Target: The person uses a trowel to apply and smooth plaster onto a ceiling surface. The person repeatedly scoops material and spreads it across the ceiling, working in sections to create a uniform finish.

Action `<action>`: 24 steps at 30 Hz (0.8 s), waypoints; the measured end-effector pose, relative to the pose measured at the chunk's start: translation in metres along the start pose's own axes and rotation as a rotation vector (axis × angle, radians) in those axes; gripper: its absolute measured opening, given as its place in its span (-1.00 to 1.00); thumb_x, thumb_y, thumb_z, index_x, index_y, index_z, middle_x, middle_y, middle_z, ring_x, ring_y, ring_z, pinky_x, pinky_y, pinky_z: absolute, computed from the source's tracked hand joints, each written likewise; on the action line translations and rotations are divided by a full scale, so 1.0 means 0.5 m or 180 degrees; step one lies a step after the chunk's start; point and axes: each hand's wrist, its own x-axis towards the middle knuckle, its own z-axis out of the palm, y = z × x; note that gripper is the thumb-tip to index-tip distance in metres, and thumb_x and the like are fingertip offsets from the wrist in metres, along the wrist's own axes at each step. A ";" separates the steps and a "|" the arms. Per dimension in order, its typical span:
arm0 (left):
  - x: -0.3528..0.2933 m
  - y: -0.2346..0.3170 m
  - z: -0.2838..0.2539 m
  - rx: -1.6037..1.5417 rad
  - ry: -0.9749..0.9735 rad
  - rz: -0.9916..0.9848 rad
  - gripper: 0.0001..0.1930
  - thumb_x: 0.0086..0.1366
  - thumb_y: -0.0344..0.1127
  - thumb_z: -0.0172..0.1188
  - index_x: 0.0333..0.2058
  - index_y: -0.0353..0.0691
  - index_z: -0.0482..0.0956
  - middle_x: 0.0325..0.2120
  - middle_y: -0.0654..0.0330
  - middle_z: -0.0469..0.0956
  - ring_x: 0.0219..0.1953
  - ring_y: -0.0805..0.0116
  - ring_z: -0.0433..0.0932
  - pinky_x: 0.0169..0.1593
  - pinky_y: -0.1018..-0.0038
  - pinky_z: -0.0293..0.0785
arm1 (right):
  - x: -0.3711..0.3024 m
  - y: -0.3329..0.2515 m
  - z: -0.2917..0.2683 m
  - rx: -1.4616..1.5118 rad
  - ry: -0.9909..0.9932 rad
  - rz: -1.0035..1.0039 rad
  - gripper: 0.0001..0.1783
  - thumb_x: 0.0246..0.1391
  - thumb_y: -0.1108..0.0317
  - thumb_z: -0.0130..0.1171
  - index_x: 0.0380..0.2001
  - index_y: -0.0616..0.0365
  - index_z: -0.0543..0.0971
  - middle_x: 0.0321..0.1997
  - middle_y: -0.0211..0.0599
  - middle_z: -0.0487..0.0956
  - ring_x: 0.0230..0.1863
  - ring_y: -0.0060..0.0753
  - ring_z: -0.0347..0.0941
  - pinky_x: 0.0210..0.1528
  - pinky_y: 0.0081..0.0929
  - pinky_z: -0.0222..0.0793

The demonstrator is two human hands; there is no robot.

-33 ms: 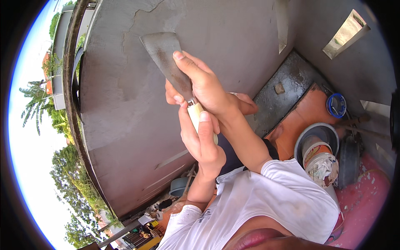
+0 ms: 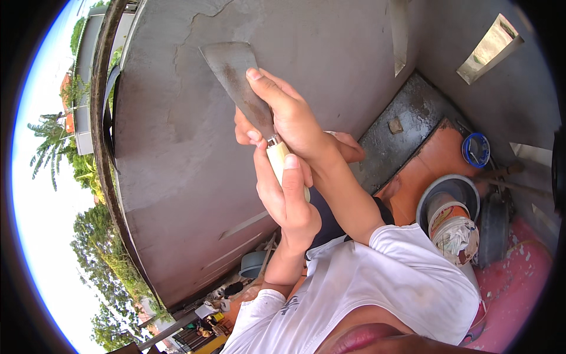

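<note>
Head view: scraper [image 2: 239, 79] up in front of the grey wall [image 2: 165, 130], blade [image 2: 227, 62] pointing up and left, cream handle [image 2: 279, 160] tilted down toward the chest. Left hand [image 2: 296, 209] closed round the handle, thumb along it. Right hand [image 2: 292, 115] grasping the blade, thumb on the near face, fingers round behind; fingertips show at the other edge, near the metal collar [image 2: 273, 141]. Hands hide part of the handle and the lower blade.

Wall behind has a crack [image 2: 194, 26] above the blade. Whether blade touches wall: can't tell. Past the right forearm, dark wet-looking slab [image 2: 377, 141] with a small square piece [image 2: 395, 125] on it, then orange floor [image 2: 433, 156]. Blue-rimmed round container [image 2: 488, 151] over by the far wall. Grey basin [image 2: 464, 187] with buckets [image 2: 454, 236] crowded at it, the front one with whitish cloth-like stuff inside; dark tub-like thing [image 2: 494, 230] right beside. Pinkish floor [image 2: 519, 277] below those. White shirt [image 2: 377, 277] blocks much of the lower middle. Bluish tub [image 2: 252, 265] and clutter past the left forearm; trees [image 2: 100, 248] outside, far left.
</note>
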 end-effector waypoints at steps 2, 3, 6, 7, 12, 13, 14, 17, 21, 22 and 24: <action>0.006 -0.001 0.005 -0.0003 0.0047 0.0075 -0.53 0.41 -0.26 -0.09 0.11 -0.60 0.25 -0.66 0.30 0.31 -0.57 0.55 0.22 -0.46 0.55 0.13 | 0.003 -0.007 0.006 -0.0043 0.0016 0.0005 -0.63 0.40 0.02 -0.11 -0.29 0.12 0.38 -0.61 -0.37 0.40 -0.63 -0.54 0.32 -0.51 -0.51 0.35; 0.006 0.000 0.009 -0.0008 0.0047 0.0098 -0.53 0.41 -0.26 -0.09 0.10 -0.59 0.26 -0.66 0.30 0.31 -0.57 0.55 0.22 -0.46 0.55 0.13 | 0.001 -0.011 0.007 -0.0063 0.0049 -0.0004 -0.63 0.40 0.02 -0.11 -0.29 0.12 0.38 -0.61 -0.37 0.39 -0.63 -0.54 0.31 -0.51 -0.51 0.35; 0.002 0.001 0.003 -0.0015 0.0111 -0.0014 -0.53 0.41 -0.24 -0.07 0.09 -0.59 0.27 -0.66 0.30 0.31 -0.57 0.55 0.22 -0.46 0.54 0.13 | 0.001 -0.001 0.004 0.0042 0.0055 0.0112 -0.63 0.40 0.02 -0.12 -0.30 0.11 0.38 -0.62 -0.37 0.39 -0.63 -0.54 0.31 -0.49 -0.51 0.36; 0.013 0.000 0.007 -0.0041 0.0082 -0.0019 -0.53 0.41 -0.24 -0.07 0.09 -0.59 0.27 -0.66 0.30 0.30 -0.57 0.55 0.22 -0.45 0.55 0.13 | 0.011 -0.007 0.001 0.0031 0.0028 0.0042 -0.63 0.40 0.02 -0.11 -0.30 0.11 0.37 -0.62 -0.37 0.39 -0.62 -0.54 0.31 -0.48 -0.51 0.36; 0.057 0.025 0.024 -0.0071 -0.0186 -0.0073 -0.52 0.41 -0.23 -0.06 0.09 -0.60 0.27 -0.66 0.31 0.31 -0.56 0.56 0.23 -0.41 0.56 0.16 | 0.037 -0.040 -0.011 0.0060 -0.0021 -0.0175 -0.63 0.40 0.02 -0.11 -0.29 0.12 0.38 -0.62 -0.36 0.41 -0.63 -0.54 0.32 -0.49 -0.51 0.36; 0.052 0.026 0.025 -0.0077 -0.0115 -0.0135 -0.52 0.41 -0.23 -0.06 0.09 -0.60 0.27 -0.66 0.31 0.31 -0.55 0.57 0.23 -0.41 0.56 0.16 | 0.038 -0.040 -0.011 0.0091 -0.0020 -0.0173 -0.63 0.40 0.02 -0.11 -0.28 0.12 0.38 -0.62 -0.37 0.40 -0.63 -0.54 0.32 -0.49 -0.51 0.36; 0.040 0.029 0.025 -0.0083 -0.0046 -0.0197 -0.52 0.41 -0.23 -0.06 0.09 -0.59 0.27 -0.66 0.31 0.31 -0.55 0.57 0.23 -0.40 0.57 0.16 | 0.031 -0.034 -0.009 0.0090 -0.0005 -0.0067 -0.63 0.40 0.02 -0.11 -0.28 0.12 0.38 -0.62 -0.37 0.41 -0.63 -0.54 0.31 -0.49 -0.51 0.36; 0.026 0.014 0.023 -0.0155 0.0095 -0.0079 -0.53 0.40 -0.24 -0.05 0.07 -0.60 0.28 -0.66 0.30 0.32 -0.55 0.57 0.23 -0.40 0.57 0.17 | 0.023 -0.023 0.001 0.0092 0.0013 0.0045 -0.63 0.40 0.02 -0.11 -0.28 0.11 0.37 -0.62 -0.37 0.41 -0.63 -0.54 0.31 -0.50 -0.51 0.36; 0.067 0.024 0.023 -0.0214 -0.0215 -0.0144 -0.55 0.39 -0.26 -0.05 0.06 -0.61 0.28 -0.66 0.30 0.31 -0.55 0.56 0.24 -0.40 0.55 0.20 | 0.040 -0.043 -0.008 -0.0027 0.0114 -0.0229 -0.62 0.39 -0.01 -0.10 -0.28 0.10 0.38 -0.61 -0.37 0.41 -0.64 -0.54 0.31 -0.50 -0.51 0.35; 0.065 0.019 0.027 -0.0138 -0.0131 -0.0083 -0.54 0.39 -0.26 -0.05 0.07 -0.61 0.28 -0.66 0.29 0.32 -0.55 0.56 0.24 -0.40 0.55 0.20 | 0.040 -0.047 -0.008 -0.0034 0.0160 -0.0201 -0.62 0.39 -0.02 -0.10 -0.28 0.10 0.38 -0.62 -0.37 0.41 -0.64 -0.54 0.31 -0.50 -0.51 0.36; 0.065 0.022 0.026 -0.0215 -0.0137 -0.0214 -0.51 0.39 -0.25 -0.05 0.08 -0.63 0.26 -0.64 0.27 0.35 -0.55 0.56 0.27 -0.40 0.56 0.21 | 0.047 -0.047 -0.011 -0.0065 0.0157 -0.0180 -0.61 0.39 -0.03 -0.09 -0.28 0.09 0.37 -0.63 -0.36 0.41 -0.64 -0.54 0.31 -0.48 -0.50 0.36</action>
